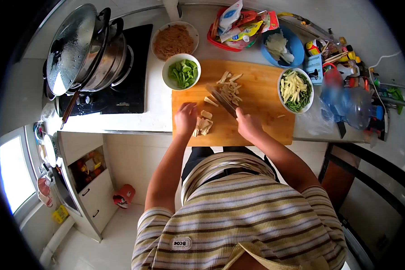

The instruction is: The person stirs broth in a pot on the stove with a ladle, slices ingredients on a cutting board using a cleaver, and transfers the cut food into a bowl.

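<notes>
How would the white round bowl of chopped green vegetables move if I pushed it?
The white round bowl would probably slide rather than roll, since it sits open side up. Its smooth-looking wall may be slippery. The chopped green vegetables look loose, so a hard shove might spill some.

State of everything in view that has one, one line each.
Knife: gripped, over the cutting board
Right hand: closed on the knife handle
Left hand: fingers curled, beside the uncut-looking chunks
Pale strips: cut, scattered
Green pieces: cut, bowled
Right-side bowl: filled, pale strips over green
Blue bowl: holding pale pieces
Glass lid: beaded with droplets
Drawers: closed
</notes>
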A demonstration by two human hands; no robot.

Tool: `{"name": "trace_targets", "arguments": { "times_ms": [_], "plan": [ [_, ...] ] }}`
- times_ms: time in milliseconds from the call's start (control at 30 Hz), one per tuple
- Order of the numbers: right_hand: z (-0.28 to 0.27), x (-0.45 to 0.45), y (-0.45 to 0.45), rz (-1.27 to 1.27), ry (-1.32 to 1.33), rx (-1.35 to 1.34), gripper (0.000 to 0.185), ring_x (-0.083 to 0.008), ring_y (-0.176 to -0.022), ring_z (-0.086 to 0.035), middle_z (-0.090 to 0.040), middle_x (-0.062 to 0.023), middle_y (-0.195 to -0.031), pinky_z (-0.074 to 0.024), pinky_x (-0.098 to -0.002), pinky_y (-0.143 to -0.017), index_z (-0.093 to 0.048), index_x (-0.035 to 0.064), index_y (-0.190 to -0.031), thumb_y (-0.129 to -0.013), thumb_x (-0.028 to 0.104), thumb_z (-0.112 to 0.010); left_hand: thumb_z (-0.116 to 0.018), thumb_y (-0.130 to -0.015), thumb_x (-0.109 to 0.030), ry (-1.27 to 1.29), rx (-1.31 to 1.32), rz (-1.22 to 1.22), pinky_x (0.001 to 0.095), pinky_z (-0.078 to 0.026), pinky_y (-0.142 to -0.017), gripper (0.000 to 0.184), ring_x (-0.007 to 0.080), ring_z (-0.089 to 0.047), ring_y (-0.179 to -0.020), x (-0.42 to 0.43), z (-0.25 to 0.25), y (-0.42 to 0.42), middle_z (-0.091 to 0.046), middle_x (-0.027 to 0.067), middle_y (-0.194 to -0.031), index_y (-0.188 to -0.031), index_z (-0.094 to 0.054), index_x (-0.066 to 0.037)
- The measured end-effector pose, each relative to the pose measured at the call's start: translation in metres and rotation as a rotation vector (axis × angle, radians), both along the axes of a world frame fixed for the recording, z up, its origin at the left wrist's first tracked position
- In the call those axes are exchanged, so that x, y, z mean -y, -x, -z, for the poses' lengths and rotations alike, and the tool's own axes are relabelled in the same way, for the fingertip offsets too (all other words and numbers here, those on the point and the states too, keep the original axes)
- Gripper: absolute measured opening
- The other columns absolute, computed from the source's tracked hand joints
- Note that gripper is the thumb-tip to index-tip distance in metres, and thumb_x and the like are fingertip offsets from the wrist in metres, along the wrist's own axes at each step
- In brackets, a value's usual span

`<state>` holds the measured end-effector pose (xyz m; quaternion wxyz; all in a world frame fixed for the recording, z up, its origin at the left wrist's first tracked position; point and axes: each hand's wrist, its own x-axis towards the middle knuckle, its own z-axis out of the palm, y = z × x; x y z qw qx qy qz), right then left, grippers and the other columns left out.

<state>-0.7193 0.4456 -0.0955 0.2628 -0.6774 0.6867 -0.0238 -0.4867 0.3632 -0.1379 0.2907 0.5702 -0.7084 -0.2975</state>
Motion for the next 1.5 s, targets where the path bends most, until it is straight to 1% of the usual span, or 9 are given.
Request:
{"name": "trace_targets", "arguments": {
  "times_ms": [133, 267, 467, 633, 833, 967, 1067, 1400, 1500],
  "plan": [
    [-0.006, -0.006, -0.001, -0.117, 0.017, 0.071, 0.028, -0.0364, -0.055, -0.06, -0.058, -0.0173, -0.058, -0.0427, -0.0493, -0.048, -0.042, 0.0018, -0.102, -0.075, 0.001, -0.05, -0.061, -0.076, -0.005, -0.141, -0.015, -0.028, 0.0336, -0.052, -0.065, 0.016, 0.0253, -0.065, -0.072, -0.018, -0.006, -0.028, -0.065, 0.0144, -0.089, -0.09, -0.068, -0.003],
    [0.009, 0.0, -0.001, -0.129, 0.016, 0.07, 0.028, -0.0359, -0.055, -0.06, -0.059, -0.0173, -0.059, -0.0431, -0.0485, -0.048, -0.043, 0.0014, -0.102, -0.075, 0.001, -0.051, -0.069, -0.07, -0.015, -0.268, 0.073, 0.05, 0.0362, -0.05, -0.073, 0.036, 0.027, -0.063, -0.081, -0.017, -0.011, -0.008, -0.064, 0.0125, -0.092, -0.105, -0.063, -0.008],
    [-0.005, -0.005, 0.029, 0.018, 0.023, -0.052, 0.029, -0.0358, -0.057, -0.061, -0.06, -0.0174, -0.06, -0.0443, -0.0487, -0.049, -0.045, 0.0009, -0.105, -0.078, 0.004, -0.054, -0.068, -0.071, -0.014, -0.265, 0.267, 0.18, 0.0407, -0.05, -0.072, 0.021, 0.0307, -0.06, -0.083, -0.003, 0.008, 0.029, -0.061, 0.0118, -0.088, -0.09, -0.062, -0.008],
    [0.0, -0.013, 0.027, 0.036, 0.008, -0.145, 0.028, -0.0336, -0.058, -0.062, -0.06, -0.0152, -0.06, -0.0429, -0.0462, -0.048, -0.047, 0.0026, -0.105, -0.08, 0.009, -0.056, -0.064, -0.072, -0.009, -0.177, 0.129, 0.087, 0.0422, -0.049, -0.069, 0.008, 0.0324, -0.058, -0.079, 0.0, 0.01, 0.043, -0.058, 0.0119, -0.08, -0.077, -0.059, -0.007],
    [0.006, -0.021, 0.027, 0.051, 0.075, -0.083, 0.025, -0.0356, -0.055, -0.06, -0.058, -0.0166, -0.058, -0.0438, -0.0474, -0.048, -0.044, 0.0026, -0.103, -0.083, 0.011, -0.056, -0.063, -0.069, -0.001, 0.005, 0.006, 0.093, 0.0371, -0.05, -0.065, 0.013, 0.0289, -0.06, -0.069, 0.006, 0.006, 0.039, -0.061, 0.0123, -0.079, -0.081, -0.063, -0.004],
    [0.005, -0.024, 0.023, 0.046, 0.108, -0.022, 0.029, -0.0339, -0.054, -0.06, -0.06, -0.0151, -0.06, -0.0426, -0.0472, -0.046, -0.047, 0.0023, -0.107, -0.08, 0.008, -0.056, -0.063, -0.069, -0.003, -0.023, -0.017, 0.23, 0.0369, -0.052, -0.066, 0.02, 0.0291, -0.062, -0.074, -0.01, -0.004, 0.023, -0.062, 0.0107, -0.081, -0.089, -0.064, -0.007],
    [-0.012, -0.024, 0.013, 0.034, 0.097, 0.025, 0.024, -0.0351, -0.055, -0.059, -0.058, -0.0161, -0.058, -0.0431, -0.0474, -0.047, -0.046, 0.0025, -0.103, -0.082, 0.009, -0.055, -0.064, -0.069, -0.004, 0.146, 0.047, 0.24, 0.0372, -0.052, -0.067, 0.024, 0.0286, -0.062, -0.078, -0.015, -0.022, 0.028, -0.062, 0.0093, -0.083, -0.093, -0.064, -0.008],
    [-0.017, -0.027, 0.008, -0.034, 0.094, 0.069, 0.018, -0.036, -0.056, -0.06, -0.059, -0.0159, -0.058, -0.0439, -0.048, -0.047, -0.044, 0.0038, -0.094, -0.083, 0.011, -0.056, -0.062, -0.069, -0.008, 0.117, 0.039, 0.23, 0.0391, -0.049, -0.071, 0.019, 0.0288, -0.059, -0.08, -0.027, 0.013, 0.043, -0.061, 0.0067, -0.084, -0.087, -0.063, -0.012],
    [-0.02, -0.027, 0.009, 0.006, 0.017, 0.051, 0.018, -0.0368, -0.057, -0.06, -0.059, -0.017, -0.059, -0.0445, -0.049, -0.048, -0.044, 0.0042, -0.095, -0.083, 0.011, -0.056, -0.062, -0.069, -0.013, 0.235, 0.258, 0.261, 0.0388, -0.043, -0.073, 0.013, 0.0254, -0.056, -0.085, -0.028, 0.007, 0.054, -0.059, 0.0035, -0.079, -0.083, -0.062, -0.013]
  ]
}}
